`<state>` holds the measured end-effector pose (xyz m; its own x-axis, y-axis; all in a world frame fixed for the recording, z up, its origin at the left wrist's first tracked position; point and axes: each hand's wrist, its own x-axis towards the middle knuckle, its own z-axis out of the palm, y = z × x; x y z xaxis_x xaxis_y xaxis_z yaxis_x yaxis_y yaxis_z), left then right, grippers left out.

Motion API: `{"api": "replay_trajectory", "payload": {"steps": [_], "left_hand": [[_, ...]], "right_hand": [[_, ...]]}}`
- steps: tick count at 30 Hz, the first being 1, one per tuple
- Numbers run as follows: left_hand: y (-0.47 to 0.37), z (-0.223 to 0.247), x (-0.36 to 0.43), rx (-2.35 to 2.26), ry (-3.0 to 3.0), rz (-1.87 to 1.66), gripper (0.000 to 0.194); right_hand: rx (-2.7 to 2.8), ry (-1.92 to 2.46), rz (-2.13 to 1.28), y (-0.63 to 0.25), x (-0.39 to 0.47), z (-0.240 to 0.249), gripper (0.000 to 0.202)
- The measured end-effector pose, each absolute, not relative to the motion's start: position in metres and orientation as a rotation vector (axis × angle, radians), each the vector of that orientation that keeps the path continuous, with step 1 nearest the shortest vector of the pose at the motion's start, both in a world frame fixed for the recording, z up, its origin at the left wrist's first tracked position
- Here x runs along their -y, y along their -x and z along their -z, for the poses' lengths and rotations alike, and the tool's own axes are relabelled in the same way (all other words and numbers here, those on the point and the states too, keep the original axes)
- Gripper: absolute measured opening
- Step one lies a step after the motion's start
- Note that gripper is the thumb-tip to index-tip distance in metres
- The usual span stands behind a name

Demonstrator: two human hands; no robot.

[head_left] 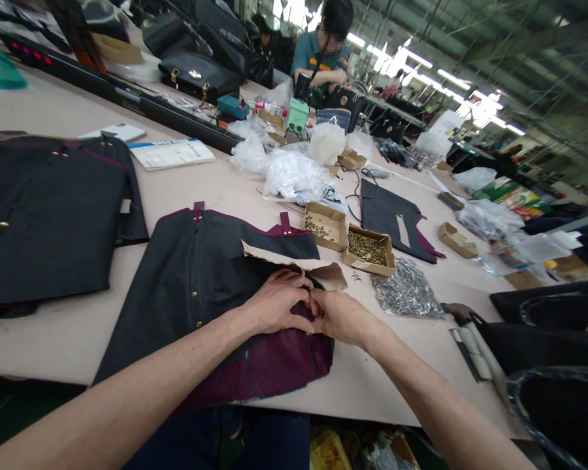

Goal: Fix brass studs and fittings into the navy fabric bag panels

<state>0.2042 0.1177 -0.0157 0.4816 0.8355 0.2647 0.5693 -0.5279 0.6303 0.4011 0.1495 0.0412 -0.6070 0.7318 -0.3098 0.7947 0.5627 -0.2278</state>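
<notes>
A black bag panel (169, 281) with a maroon lining (274, 365) lies in front of me, two maroon tabs along its top edge and small brass studs on its face. My left hand (281, 300) is curled over the right part of the panel, its fingers bent on the material. My right hand (340, 316) meets it there, thumb and fingers pinched together at the panel's edge. Whatever small piece may sit between the fingertips is hidden. A torn strip of brown paper (318, 271) sticks up just behind both hands.
Cardboard boxes of small brass parts (370, 250) and a plastic bag of metal pieces (406, 290) stand beyond my right hand. A hammer (470, 326) lies to the right near black bags (543, 333). Stacked panels (44, 222) are at left. A co-worker (318, 59) stands across the table.
</notes>
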Motion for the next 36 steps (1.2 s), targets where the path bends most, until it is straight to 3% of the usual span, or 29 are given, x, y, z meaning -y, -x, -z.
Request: {"api": "replay_trajectory", "payload": {"steps": [6,13,22,28,36], "left_hand": [[-0.204,0.013,-0.114,-1.165,-2.273,-0.786,0.038],[-0.202,0.014,-0.112,-1.096,-2.306,-0.833,0.043],[-0.207,0.008,-0.106,-1.188,-2.258,-0.789,0.053],[-0.209,-0.005,-0.106,-1.281,-2.177,-0.613,0.060],[-0.208,-0.006,-0.111,-1.321,-2.143,-0.445,0.057]], "right_hand": [[-2.606,-1.287,0.577,-0.401,-0.152,-0.037,0.030],[-2.720,-1.222,1.304,-0.428,-0.137,-0.019,0.014],[-3.127,-1.154,1.355,-0.447,-0.100,0.001,0.021],[-2.840,-1.250,1.884,-0.462,-0.138,-0.017,0.021],[-3.259,-1.784,1.551,-0.494,-0.247,-0.069,0.037]]}}
